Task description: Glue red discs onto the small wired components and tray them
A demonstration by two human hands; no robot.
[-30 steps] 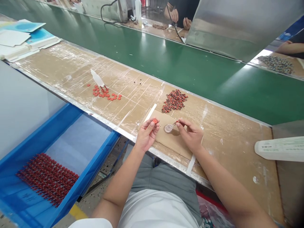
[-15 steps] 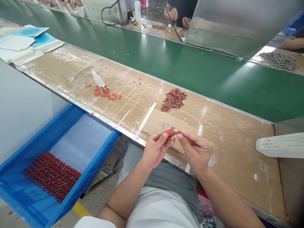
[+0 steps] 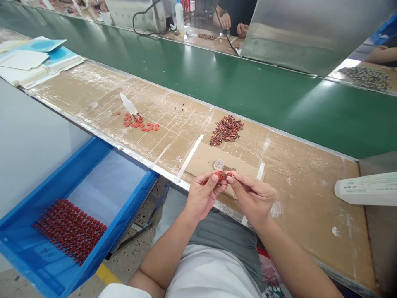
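Note:
Between finger and thumb, my left hand (image 3: 203,192) pinches a small red disc-like piece (image 3: 221,175). My right hand (image 3: 254,194) pinches a small red-and-dark piece (image 3: 228,174) against it, so the two meet at my fingertips. Just beyond them a small clear round cup (image 3: 218,164) stands on a cardboard sheet (image 3: 198,159). Farther back lies a pile of small red-and-dark pieces (image 3: 227,130). To the left, flat red discs (image 3: 145,127) are scattered around a white pointed strip (image 3: 128,103).
A blue bin (image 3: 130,188) at lower left holds rows of dark red pieces (image 3: 71,229). Papers and folders (image 3: 40,58) are stacked at far left. A white bottle (image 3: 369,189) lies at right. Beyond the green conveyor belt (image 3: 173,62) show a co-worker's hands (image 3: 226,20) and a metal panel (image 3: 297,37).
My right hand has moved slightly left, bringing its red-and-dark piece up against the red piece in my left hand. My left hand stays almost where it was.

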